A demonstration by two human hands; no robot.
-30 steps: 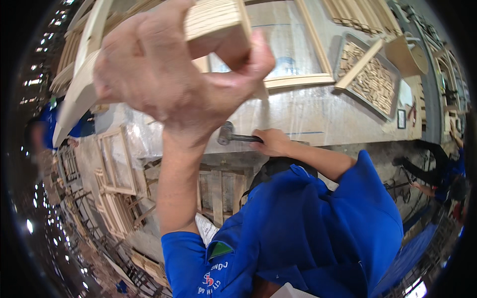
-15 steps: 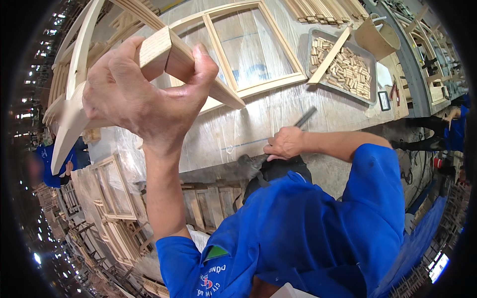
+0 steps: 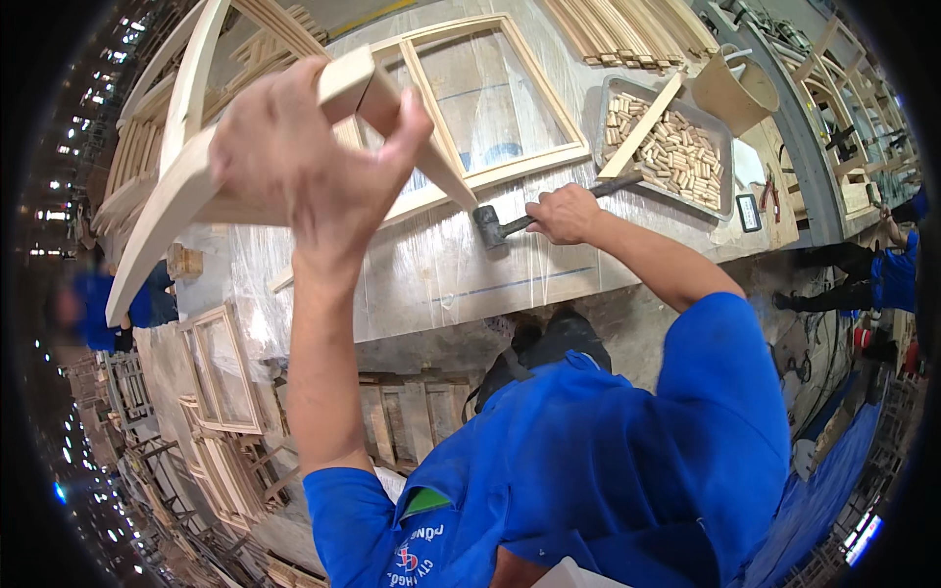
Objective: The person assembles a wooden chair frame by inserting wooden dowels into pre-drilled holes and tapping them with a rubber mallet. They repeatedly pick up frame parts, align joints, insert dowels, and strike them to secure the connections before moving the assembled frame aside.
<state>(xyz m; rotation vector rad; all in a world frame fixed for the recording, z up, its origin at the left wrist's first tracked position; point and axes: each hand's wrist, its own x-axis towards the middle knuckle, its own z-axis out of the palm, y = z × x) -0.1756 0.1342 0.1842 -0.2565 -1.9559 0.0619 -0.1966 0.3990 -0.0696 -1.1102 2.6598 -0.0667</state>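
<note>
My left hand (image 3: 312,162), a little blurred, is wrapped round the corner of a pale wooden frame (image 3: 165,230) with curved legs. A thin seam shows at the joint by my thumb. From that corner a tapered leg slants down to the right. My right hand (image 3: 564,214) grips a mallet (image 3: 489,227) by its dark handle. The mallet's dark head is right at the tapered leg's lower end; whether they touch I cannot tell. Behind them a rectangular wooden frame (image 3: 529,162) with a crossbar lies on the plastic-covered table (image 3: 510,279).
A grey metal tray (image 3: 727,181) of wooden dowels stands on the right, with a wooden strip (image 3: 642,127) across it. Beyond are a tan bucket (image 3: 737,95), pliers (image 3: 770,196) and stacked wooden strips (image 3: 627,34). People in blue stand at both sides.
My right hand has swung the mallet up from below the table edge to the leg's end. The wooden frame in my left hand has shifted slightly right.
</note>
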